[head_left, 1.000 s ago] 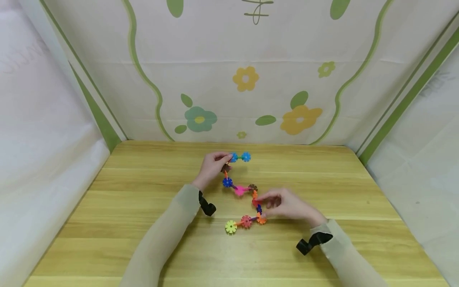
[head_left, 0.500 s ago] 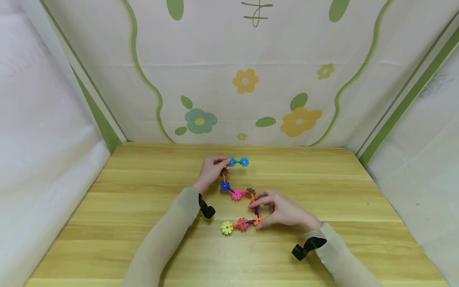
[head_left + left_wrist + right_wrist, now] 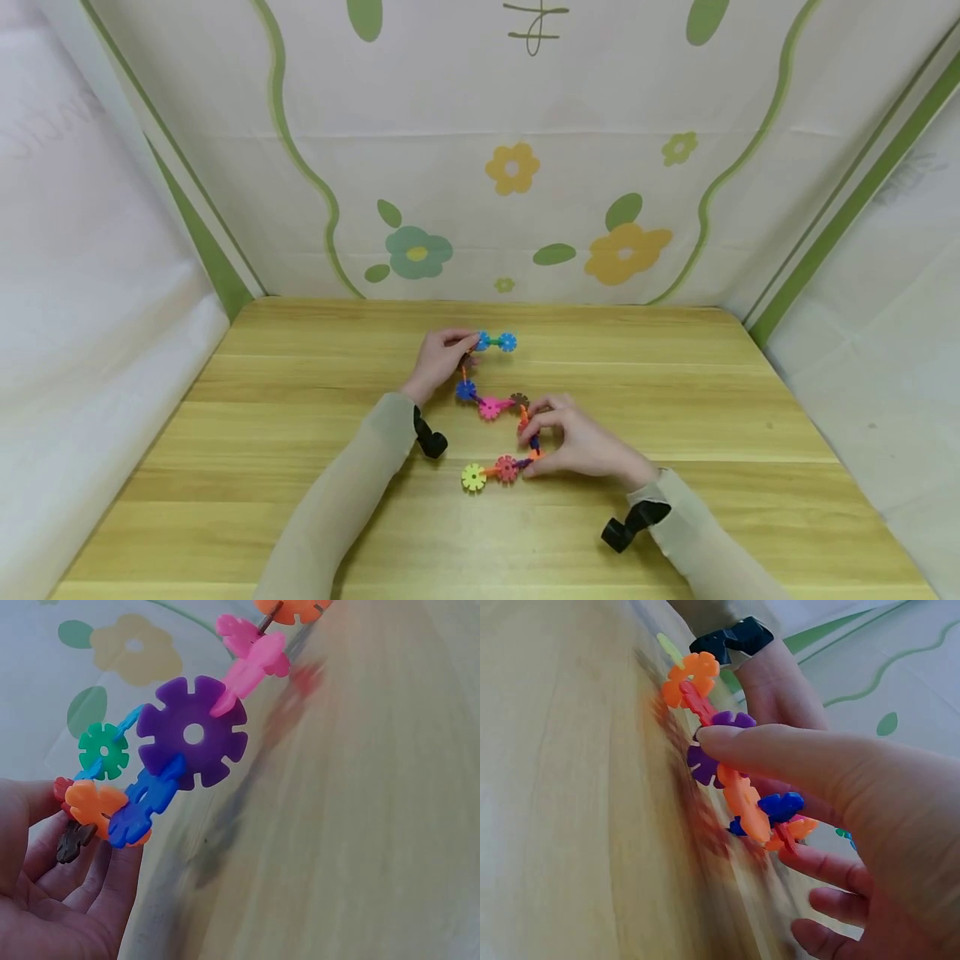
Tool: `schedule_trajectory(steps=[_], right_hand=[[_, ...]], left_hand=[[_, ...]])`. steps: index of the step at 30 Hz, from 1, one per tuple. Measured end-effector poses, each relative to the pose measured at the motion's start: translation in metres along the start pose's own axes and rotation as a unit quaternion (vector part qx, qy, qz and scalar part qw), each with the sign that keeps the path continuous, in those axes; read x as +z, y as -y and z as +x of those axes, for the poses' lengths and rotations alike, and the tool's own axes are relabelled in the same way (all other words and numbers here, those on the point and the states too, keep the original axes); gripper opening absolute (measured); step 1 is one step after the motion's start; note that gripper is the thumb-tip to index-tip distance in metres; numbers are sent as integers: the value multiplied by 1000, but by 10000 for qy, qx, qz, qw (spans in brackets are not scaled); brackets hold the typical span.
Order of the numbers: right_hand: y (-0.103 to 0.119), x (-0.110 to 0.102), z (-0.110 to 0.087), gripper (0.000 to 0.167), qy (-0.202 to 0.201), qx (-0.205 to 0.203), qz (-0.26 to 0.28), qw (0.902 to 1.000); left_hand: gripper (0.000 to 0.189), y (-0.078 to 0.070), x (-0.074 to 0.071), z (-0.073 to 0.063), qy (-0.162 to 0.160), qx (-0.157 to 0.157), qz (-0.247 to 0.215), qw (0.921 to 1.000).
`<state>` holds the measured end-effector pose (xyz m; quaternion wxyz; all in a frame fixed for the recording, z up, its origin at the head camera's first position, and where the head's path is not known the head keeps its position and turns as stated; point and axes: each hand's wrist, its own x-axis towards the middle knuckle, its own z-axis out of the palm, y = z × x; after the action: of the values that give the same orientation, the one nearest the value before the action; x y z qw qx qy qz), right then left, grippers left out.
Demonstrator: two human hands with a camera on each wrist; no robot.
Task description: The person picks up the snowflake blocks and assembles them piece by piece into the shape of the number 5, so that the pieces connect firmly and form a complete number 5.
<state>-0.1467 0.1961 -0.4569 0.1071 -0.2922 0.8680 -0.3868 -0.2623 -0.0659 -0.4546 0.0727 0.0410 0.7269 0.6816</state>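
An S-shaped chain of notched plastic snowflake discs [image 3: 489, 407] lies across the middle of the table in the head view. My left hand [image 3: 437, 362] pinches its upper left bend, by a brown disc [image 3: 77, 841] and a red one seen in the left wrist view. Blue discs [image 3: 507, 342] extend to the right of those fingertips. My right hand [image 3: 587, 446] holds the lower right bend, thumb against a purple disc [image 3: 705, 765] and a finger at a red disc [image 3: 786, 837]. A yellow disc [image 3: 473, 477] ends the chain at the lower left.
The wooden table [image 3: 225, 500] extends around the chain on all sides. Behind it stands a white cloth wall [image 3: 450, 100] with printed flowers, and more cloth hangs at both sides. A black camera strap [image 3: 430, 433] is on each wrist.
The chain has slid slightly to the left and towards the near edge, both hands moving with it. My right hand's thumb and fingers have moved in around the chain's right bend.
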Motion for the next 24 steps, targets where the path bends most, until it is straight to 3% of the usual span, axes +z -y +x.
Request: schedule_trajectory(steps=[15, 24], right_hand=[[4, 5, 3, 18, -228, -188, -253, 9992], [13, -7, 3, 9, -356, -432, 100, 9984]], left_hand=[[25, 6, -5, 0, -27, -67, 12, 10000], [32, 5, -9, -3, 204, -151, -261, 9993]])
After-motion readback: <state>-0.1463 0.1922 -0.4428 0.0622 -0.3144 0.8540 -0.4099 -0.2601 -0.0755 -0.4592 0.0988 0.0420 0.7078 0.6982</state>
